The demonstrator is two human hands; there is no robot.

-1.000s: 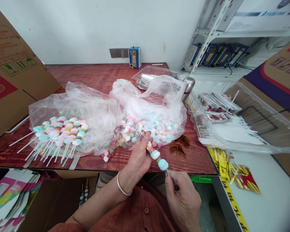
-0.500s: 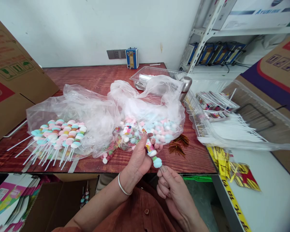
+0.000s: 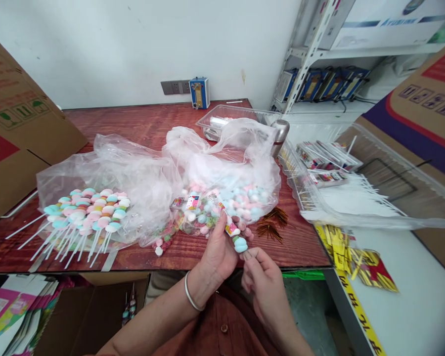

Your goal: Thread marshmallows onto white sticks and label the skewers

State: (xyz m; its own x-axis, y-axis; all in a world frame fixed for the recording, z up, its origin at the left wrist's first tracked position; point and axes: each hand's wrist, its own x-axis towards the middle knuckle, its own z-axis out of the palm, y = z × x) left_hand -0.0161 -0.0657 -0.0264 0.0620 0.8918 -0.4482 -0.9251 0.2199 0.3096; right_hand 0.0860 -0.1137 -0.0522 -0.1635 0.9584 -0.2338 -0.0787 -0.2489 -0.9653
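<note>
My left hand (image 3: 219, 252) is closed round a clear printed wrapper (image 3: 231, 228) that covers the upper part of a marshmallow lollipop (image 3: 241, 244). A pale blue marshmallow shows below the wrapper's lower end. Just under it, my right hand (image 3: 262, 277) pinches the lollipop's stick, which the fingers mostly hide. Beyond my hands sits a clear plastic bag (image 3: 193, 143) with loose pink, blue and white marshmallows. Gold twist ties (image 3: 272, 225) lie on the table right of my left hand. Several unwrapped marshmallow lollipops (image 3: 87, 210) are piled at the left, sticks toward me.
A clear plastic tub (image 3: 319, 210) of white sticks and printed packets stands at the right, with yellow ties (image 3: 335, 247) in front. Behind the bags are a steel flask (image 3: 281, 134) and a clear tray (image 3: 203, 118). Cardboard boxes flank both sides; an open carton (image 3: 85, 316) sits below.
My right hand has come up closer to my left, and less of the lollipop shows below the wrapper. The view has shifted slightly.
</note>
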